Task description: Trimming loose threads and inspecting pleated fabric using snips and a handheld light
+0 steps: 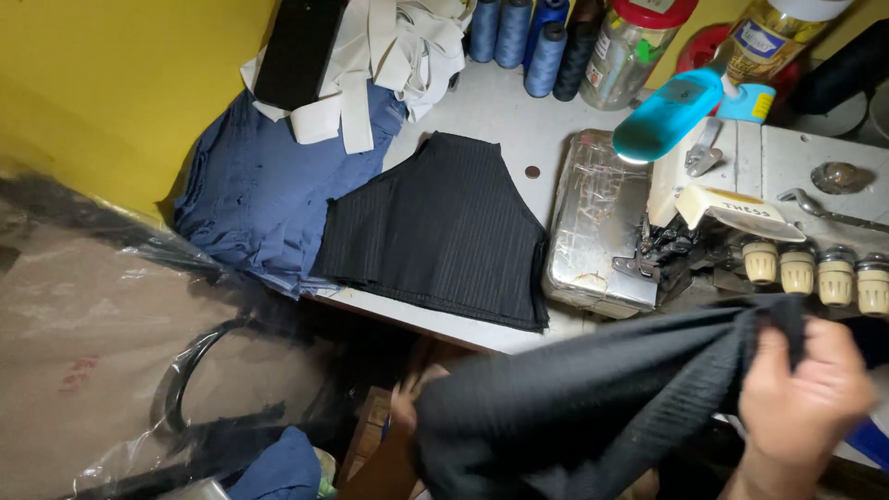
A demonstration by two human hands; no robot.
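We hold black cloth (593, 407) at lower right

Our right hand (801, 398) pinches its top edge; our left hand (405, 407) is mostly hidden, grip unclear. It looks soft, light, floppy; best held by edges.

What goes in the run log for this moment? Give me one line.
right hand: grips black ribbed fabric | left hand: at fabric's far end, grip unclear | table: black cut panels, blue fabric, serger

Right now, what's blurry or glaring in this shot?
Head view: the right hand and left hand are motion-blurred on the black fabric; glare flares on the sewing machine's taped metal cover under the blue lamp; the clear plastic bag reflects hazily.
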